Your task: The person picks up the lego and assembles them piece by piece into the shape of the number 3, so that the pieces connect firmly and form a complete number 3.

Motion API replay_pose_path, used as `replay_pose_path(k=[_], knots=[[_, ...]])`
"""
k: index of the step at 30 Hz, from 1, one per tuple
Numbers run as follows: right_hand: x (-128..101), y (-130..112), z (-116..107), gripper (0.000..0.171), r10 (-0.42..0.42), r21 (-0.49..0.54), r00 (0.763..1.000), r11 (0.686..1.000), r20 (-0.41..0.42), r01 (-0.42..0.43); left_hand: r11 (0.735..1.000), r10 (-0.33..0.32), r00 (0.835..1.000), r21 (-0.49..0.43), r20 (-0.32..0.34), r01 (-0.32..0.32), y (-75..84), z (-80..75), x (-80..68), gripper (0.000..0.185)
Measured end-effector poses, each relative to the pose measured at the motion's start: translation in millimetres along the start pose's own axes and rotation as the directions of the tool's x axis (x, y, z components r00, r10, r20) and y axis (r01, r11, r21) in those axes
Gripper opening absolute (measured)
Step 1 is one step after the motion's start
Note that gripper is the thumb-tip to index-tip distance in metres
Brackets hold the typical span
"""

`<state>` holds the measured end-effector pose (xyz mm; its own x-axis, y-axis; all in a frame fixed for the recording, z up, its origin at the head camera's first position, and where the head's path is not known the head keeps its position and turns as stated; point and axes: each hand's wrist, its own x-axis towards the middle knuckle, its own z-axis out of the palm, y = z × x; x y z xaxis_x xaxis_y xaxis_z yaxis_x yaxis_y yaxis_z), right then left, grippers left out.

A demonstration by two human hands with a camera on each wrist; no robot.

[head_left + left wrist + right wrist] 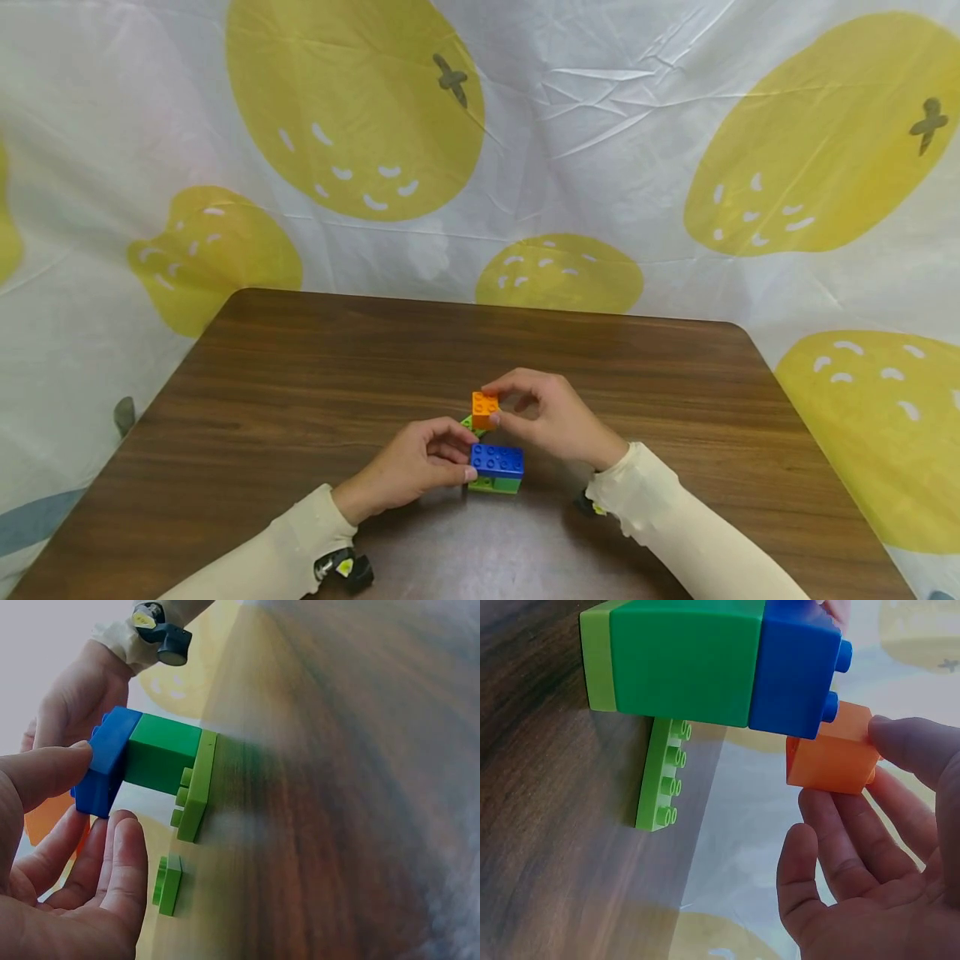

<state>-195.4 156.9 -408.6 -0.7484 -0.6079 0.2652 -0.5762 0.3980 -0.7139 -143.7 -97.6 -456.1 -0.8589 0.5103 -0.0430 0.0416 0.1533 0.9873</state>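
My left hand pinches the left end of a blue toy brick between thumb and fingers. Below that brick is a green brick, which stands on one end of a lime-green plate; the blue brick overhangs the plate's bare studs. My right hand pinches an orange four-stud brick between thumb and fingers, just beyond the blue one. A second lime-green studded plate lies on the table behind the stack, partly hidden under the orange brick in the head view.
The brown wooden table has rounded far corners. Behind it hangs a white cloth with large yellow fruit prints. Each wrist carries a small black camera close to the tabletop.
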Motion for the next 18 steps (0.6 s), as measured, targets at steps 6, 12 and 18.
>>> replay_pose_path(k=[6, 12, 18], knots=[[-4, -1, -1, 0.032, -0.039, -0.017, 0.999, 0.999, -0.008, 0.039, 1.000, -0.001, 1.000, -0.002, 0.004, 0.001, 0.2, -0.8, 0.2, 0.039], [-8, -3, -3, 0.032, -0.063, -0.019, 0.998, 0.998, -0.025, 0.063, 1.000, -0.013, 1.000, -0.001, 0.004, 0.013, -1.9, -1.1, 1.5, 0.038], [-12, -7, -3, 0.031, -0.061, -0.008, 0.998, 0.998, -0.024, 0.061, 1.000, -0.010, 1.000, 0.004, 0.002, 0.010, -3.1, -0.9, 1.4, 0.039]])
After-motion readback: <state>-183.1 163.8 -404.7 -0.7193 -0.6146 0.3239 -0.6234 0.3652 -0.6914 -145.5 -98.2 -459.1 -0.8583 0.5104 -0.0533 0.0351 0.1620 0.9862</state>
